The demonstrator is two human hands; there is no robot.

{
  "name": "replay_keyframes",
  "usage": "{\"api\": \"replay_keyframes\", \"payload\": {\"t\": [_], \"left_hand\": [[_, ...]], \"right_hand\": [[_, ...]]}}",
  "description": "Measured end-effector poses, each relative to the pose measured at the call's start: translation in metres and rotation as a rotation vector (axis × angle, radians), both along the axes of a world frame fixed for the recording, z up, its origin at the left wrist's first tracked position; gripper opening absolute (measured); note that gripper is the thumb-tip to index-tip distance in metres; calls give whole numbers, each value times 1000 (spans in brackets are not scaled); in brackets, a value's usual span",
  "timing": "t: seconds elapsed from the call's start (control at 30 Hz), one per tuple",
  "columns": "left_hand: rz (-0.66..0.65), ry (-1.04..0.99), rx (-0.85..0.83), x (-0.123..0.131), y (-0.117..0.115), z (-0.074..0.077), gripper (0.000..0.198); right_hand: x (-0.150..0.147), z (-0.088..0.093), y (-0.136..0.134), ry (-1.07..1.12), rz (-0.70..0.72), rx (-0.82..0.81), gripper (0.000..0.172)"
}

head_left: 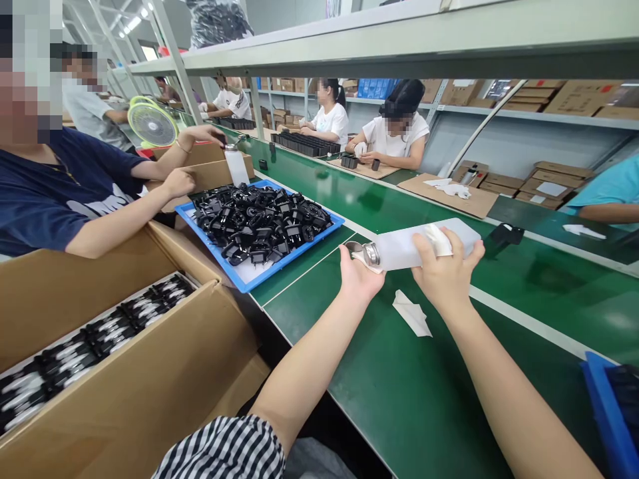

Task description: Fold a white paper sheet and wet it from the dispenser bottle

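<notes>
My right hand [446, 273] is wrapped round a whitish plastic bottle [403, 250] with a metal top [370, 253], tipped on its side above the green bench. A piece of white cloth [439, 239] is tucked between that hand's fingers and the bottle. Palm up at the metal end, my left hand [360, 278] holds another white cloth [367, 262] against the bottle's mouth. Its fingers are partly hidden behind the cloth. A loose white cloth piece [412, 313] lies on the bench below the bottle.
A blue tray [244, 283] heaped with black plug adapters [259, 223] stands at left. Before it is an open cardboard box [200, 346] of packed black parts. A co-worker [84, 179] touches another bottle [236, 166]. A blue bin [602, 399] sits at right; a shelf [399, 46] crosses overhead.
</notes>
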State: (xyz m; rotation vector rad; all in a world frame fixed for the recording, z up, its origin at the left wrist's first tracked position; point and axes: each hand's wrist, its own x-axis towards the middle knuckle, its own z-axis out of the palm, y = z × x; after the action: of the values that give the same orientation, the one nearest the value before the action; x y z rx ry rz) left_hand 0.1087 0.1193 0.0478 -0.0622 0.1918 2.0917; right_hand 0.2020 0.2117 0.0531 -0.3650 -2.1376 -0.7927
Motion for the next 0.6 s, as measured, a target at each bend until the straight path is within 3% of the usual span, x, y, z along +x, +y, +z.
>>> {"api": "replay_keyframes", "payload": {"t": [0.1, 0.3, 0.4, 0.47, 0.53, 0.6], "left_hand": [[6, 65, -4, 5, 1, 1, 62], [-103, 61, -124, 12, -4, 2, 32], [-159, 78, -151, 4, -11, 0, 32], [-147, 121, -173, -4, -14, -2, 25], [-97, 181, -223, -15, -14, -4, 11], [-48, 249, -284, -29, -10, -4, 16]], "right_hand": [[-1, 1, -5, -9, 0, -101, 32], [-2, 4, -1, -23, -128, -429, 40], [-4, 7, 9, 43, -144, -836, 46], [-4, 6, 14, 192, -57, -1183, 50], [-2, 3, 16, 364, 51, -1543, 47], [0, -5, 19, 422, 90, -1798, 38]]}}
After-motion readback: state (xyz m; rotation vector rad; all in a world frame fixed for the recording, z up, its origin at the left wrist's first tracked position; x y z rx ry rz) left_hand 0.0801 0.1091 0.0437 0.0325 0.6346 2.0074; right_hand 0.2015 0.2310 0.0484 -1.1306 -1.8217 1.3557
